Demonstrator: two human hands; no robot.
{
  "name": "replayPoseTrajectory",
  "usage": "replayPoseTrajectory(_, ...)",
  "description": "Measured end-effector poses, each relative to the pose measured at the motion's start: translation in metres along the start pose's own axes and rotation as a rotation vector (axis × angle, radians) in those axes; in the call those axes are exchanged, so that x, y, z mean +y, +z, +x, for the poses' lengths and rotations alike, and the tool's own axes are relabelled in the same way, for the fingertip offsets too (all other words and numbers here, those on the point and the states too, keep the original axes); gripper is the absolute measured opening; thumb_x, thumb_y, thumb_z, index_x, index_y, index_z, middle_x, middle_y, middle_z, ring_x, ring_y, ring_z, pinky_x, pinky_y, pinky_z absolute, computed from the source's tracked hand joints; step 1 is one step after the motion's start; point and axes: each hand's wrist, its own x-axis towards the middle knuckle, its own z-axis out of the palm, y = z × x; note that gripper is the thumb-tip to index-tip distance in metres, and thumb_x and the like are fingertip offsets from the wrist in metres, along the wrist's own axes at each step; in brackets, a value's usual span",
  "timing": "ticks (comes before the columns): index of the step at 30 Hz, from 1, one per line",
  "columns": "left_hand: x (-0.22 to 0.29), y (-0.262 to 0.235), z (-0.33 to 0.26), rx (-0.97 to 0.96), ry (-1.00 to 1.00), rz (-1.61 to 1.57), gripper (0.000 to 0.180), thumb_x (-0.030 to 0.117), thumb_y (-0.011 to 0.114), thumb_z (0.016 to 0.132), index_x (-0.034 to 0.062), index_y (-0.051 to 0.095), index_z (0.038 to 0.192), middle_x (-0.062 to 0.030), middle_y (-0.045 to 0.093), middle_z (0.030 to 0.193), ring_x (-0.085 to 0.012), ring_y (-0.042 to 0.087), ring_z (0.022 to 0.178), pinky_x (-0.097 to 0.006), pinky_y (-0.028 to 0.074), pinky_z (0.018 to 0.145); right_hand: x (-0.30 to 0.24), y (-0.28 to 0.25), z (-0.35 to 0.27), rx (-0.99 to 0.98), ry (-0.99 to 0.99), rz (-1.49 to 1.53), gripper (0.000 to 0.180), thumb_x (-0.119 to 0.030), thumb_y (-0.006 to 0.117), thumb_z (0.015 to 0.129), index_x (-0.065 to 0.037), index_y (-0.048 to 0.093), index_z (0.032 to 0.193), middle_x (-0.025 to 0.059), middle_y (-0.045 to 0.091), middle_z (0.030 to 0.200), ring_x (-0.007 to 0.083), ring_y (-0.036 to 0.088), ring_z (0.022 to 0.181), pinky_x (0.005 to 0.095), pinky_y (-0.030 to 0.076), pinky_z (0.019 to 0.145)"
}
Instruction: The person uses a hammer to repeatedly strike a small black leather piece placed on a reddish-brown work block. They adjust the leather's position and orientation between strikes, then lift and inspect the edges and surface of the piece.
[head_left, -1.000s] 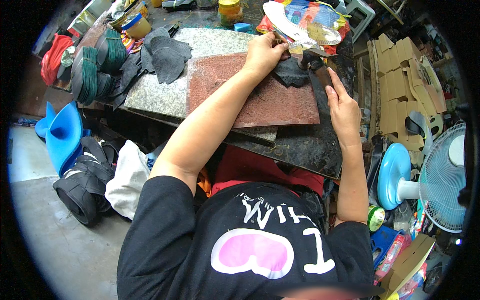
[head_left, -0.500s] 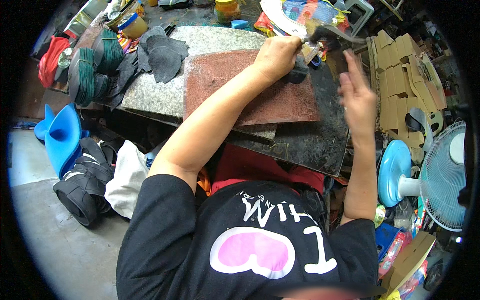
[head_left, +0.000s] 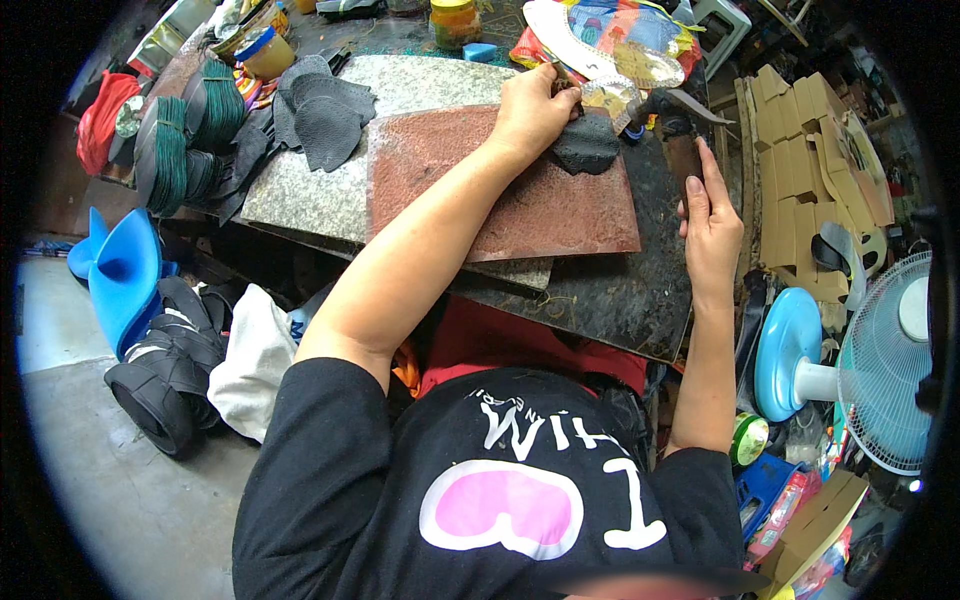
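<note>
- Hands apart! Left hand (head_left: 540, 112), upper centre, pinches a slim dark thing (head_left: 562, 84), too small to identify.
- Right hand (head_left: 712, 225), upper right, grips a hammer (head_left: 682, 155) by the handle.
- Black textured piece (head_left: 588, 148) lies by the left hand, on the reddish-brown sheet (head_left: 550, 215).
- Busy dark surface (head_left: 612, 308): speckled slab (head_left: 440, 82) beneath that sheet, dark cutouts (head_left: 328, 112) upper left.
- Frame right, cardboard boxes (head_left: 800, 190) above a fan (head_left: 893, 355); grey floor (head_left: 150, 520) lower left.

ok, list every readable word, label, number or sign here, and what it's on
Black T-shirt: large white lettering above and beside a pink shape; wording left out here.
Green-and-white tin: any markings too small to read.
Yellow-lidded jar: no legible label.
Hammer-like tool in the right hand: no legible text.
</note>
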Motion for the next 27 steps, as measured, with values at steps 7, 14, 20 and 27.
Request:
replayPoseTrajectory(7,-0.006,0.003,0.001,0.005,-0.127,-0.447,0.012,0.006,0.063,0.09,-0.003,0.065,0.098,-0.0096,0.07,0.085,-0.0129,0.068,0.072,-0.025,0.057,0.065,-0.012,0.007,0.0,-0.115,-0.091,-0.339,0.039,-0.038,0.052,0.099,-0.031,0.053,0.137,0.0179,0.07,0.086,0.0377,0.068,0.082,0.0463,0.051,0.069)
replayPoseTrajectory(14,-0.007,0.005,0.001,0.012,0.04,-0.093,0.017,0.011,0.069,0.084,-0.0025,0.067,0.095,-0.0164,0.071,0.083,-0.0243,0.071,0.075,-0.033,0.055,0.069,0.005,0.005,0.001,-0.112,0.065,-0.081,0.037,-0.032,0.057,0.098,-0.029,0.058,0.134,0.0118,0.068,0.075,0.0204,0.066,0.067,0.0355,0.051,0.064)
replayPoseTrajectory(20,0.012,-0.004,-0.008,0.01,0.238,0.122,0.018,0.014,0.069,0.085,0.0003,0.066,0.096,-0.0171,0.07,0.085,-0.0284,0.07,0.079,-0.036,0.054,0.07,-0.06,-0.059,0.003,0.114,-0.174,0.431,0.045,-0.024,0.057,0.099,-0.012,0.05,0.142,0.0019,0.063,0.081,0.0036,0.052,0.063,0.0174,0.041,0.051)
replayPoseTrajectory(27,0.027,0.01,-0.008,-0.031,0.438,0.302,0.011,0.009,0.063,0.084,0.0017,0.062,0.092,-0.0215,0.065,0.085,-0.0399,0.065,0.083,-0.045,0.052,0.071,-0.063,-0.021,0.006,0.038,-0.138,0.295,0.031,-0.028,0.052,0.102,-0.011,0.057,0.128,0.0004,0.057,0.074,0.0057,0.047,0.058,0.0208,0.04,0.053)
